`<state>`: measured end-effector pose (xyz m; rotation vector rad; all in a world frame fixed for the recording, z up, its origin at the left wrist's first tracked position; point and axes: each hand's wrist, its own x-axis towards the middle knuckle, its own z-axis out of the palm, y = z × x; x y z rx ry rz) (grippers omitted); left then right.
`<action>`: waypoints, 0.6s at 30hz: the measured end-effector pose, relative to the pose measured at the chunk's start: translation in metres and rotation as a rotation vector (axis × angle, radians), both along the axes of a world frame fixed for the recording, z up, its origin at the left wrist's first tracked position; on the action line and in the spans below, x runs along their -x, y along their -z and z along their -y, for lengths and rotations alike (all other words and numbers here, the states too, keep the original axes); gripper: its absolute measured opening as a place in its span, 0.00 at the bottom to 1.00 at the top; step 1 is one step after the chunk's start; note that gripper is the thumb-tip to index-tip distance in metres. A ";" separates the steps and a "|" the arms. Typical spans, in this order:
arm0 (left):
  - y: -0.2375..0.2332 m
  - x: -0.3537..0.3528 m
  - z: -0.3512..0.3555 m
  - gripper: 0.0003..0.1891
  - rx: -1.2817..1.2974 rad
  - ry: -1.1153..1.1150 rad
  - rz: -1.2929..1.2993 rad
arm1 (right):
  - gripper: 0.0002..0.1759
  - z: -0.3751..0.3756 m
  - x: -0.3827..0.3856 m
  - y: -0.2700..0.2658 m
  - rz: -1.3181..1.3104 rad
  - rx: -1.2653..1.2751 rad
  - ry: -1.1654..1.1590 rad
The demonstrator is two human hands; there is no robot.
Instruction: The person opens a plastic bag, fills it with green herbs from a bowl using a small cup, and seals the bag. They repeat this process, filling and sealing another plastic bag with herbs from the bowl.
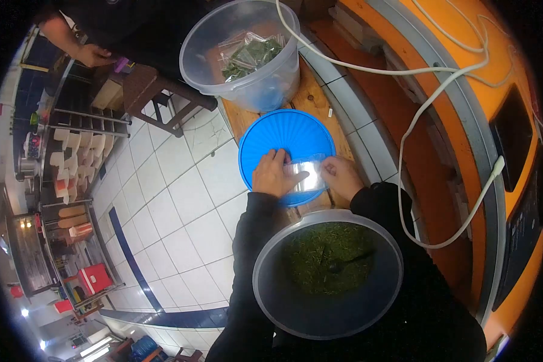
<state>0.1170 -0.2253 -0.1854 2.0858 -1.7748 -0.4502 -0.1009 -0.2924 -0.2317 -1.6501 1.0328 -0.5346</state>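
Note:
A small clear plastic bag (pixel 306 174), shiny with reflected light, lies over the ribbed blue lid (pixel 283 130). My left hand (pixel 273 174) holds the bag's left side, its thumb across the plastic and its fingers on the lid. At the other end, my right hand (pixel 342 176) pinches the bag's right edge between thumb and fingertips. Close to my body stands a translucent tub (pixel 270 301) with chopped dried green herbs (pixel 317 265) inside. A dark spoon (pixel 338 265) rests in the herbs.
Beyond the lid, a large clear bucket (pixel 193 66) holds filled bags of green leaves (pixel 253 57) on a wooden bench (pixel 311 96). White cables (pixel 404 151) hang from the orange machine (pixel 525 54) at right. Another person's hand (pixel 95 55) is near a brown stool (pixel 142 93).

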 end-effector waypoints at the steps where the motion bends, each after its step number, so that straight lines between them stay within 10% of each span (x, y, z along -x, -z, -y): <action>1: 0.001 0.000 0.000 0.31 0.002 0.000 0.004 | 0.07 -0.001 0.000 -0.003 0.001 -0.009 -0.017; 18: 0.000 -0.005 -0.001 0.31 0.009 0.031 -0.024 | 0.10 -0.002 0.001 0.003 -0.037 0.006 -0.024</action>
